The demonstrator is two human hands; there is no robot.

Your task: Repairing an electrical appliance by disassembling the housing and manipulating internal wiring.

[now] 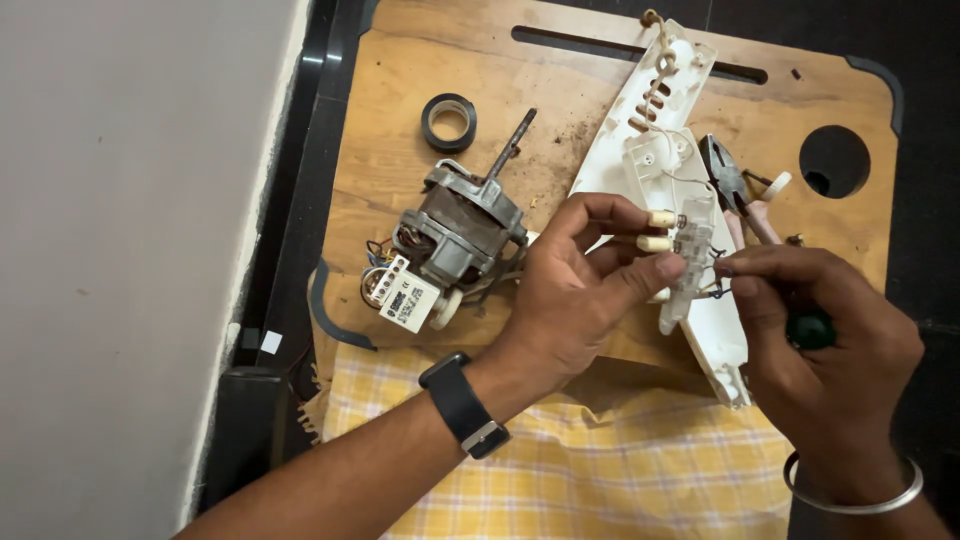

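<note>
My left hand (580, 290), with a black watch at the wrist, pinches a small clear plastic switch block (688, 262) with cream buttons between thumb and fingers. My right hand (825, 350), with a metal bangle at the wrist, grips a green-handled screwdriver (810, 328) and brings its tip against the wired side of the block. Thin wires run from the block up to a long white plastic housing (655, 110) lying slantwise on the wooden board (400, 60).
A grey electric motor (455, 235) with a shaft and a white capacitor lies left of my hands. A roll of black tape (448, 121) sits above it. Pliers (730, 185) lie right of the housing. A yellow checked cloth (600, 470) covers the near edge. A grey wall stands at left.
</note>
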